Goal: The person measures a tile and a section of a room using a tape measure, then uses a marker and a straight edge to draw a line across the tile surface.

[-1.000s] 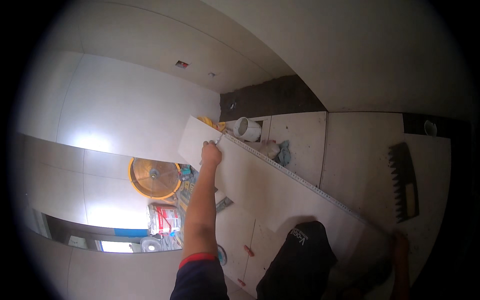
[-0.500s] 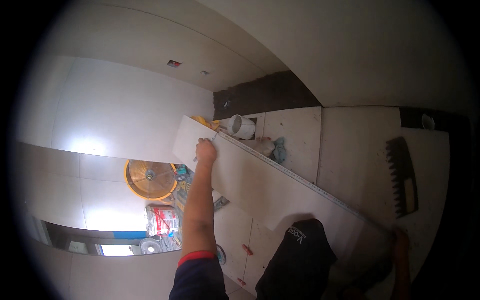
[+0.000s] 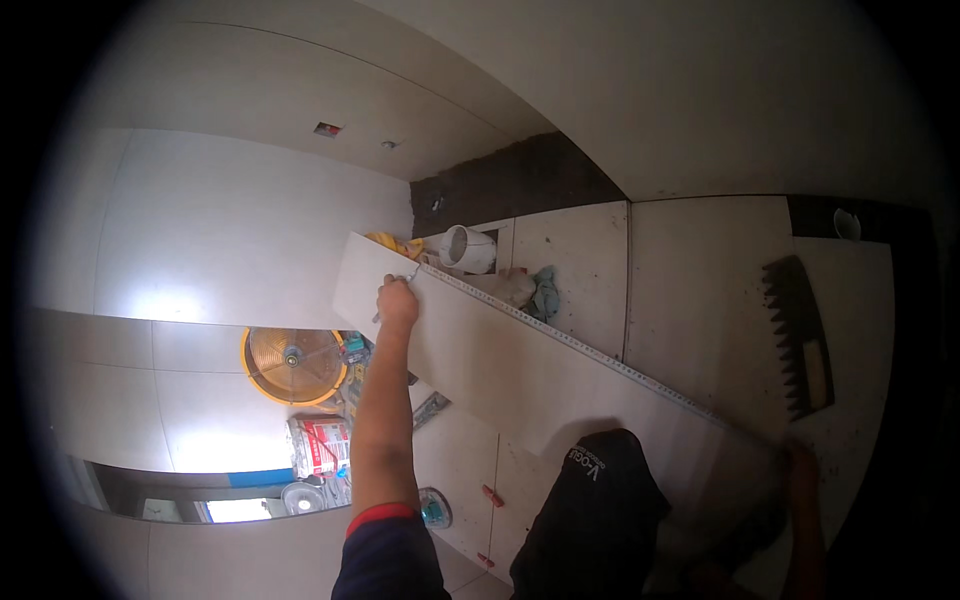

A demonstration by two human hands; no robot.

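Note:
A long pale tile panel (image 3: pixel 470 360) lies diagonally below me, a white graduated measuring strip (image 3: pixel 550 328) along its upper edge. Near the panel's far left end, my left hand (image 3: pixel 398 296) is closed on a thin tool (image 3: pixel 377 316), beside the strip's end. My right hand (image 3: pixel 802 466) is at the opposite end, lower right, in shadow; its fingers are too dark to make out. My black-clad knee (image 3: pixel 590 510) is at the panel's lower edge.
A dark notched trowel (image 3: pixel 800 338) lies at right. Beyond the panel are a white bucket (image 3: pixel 466 249) and crumpled cloth (image 3: pixel 543 294). At left are a round orange fan (image 3: pixel 280 360) and red-and-white sack (image 3: pixel 318 446). Red clamps (image 3: pixel 492 495) sit on floor tiles. Walls surround the workspace.
The view has shifted slightly, so the scene sits further left and mostly higher in the picture. My left hand stays at about the same spot on the panel.

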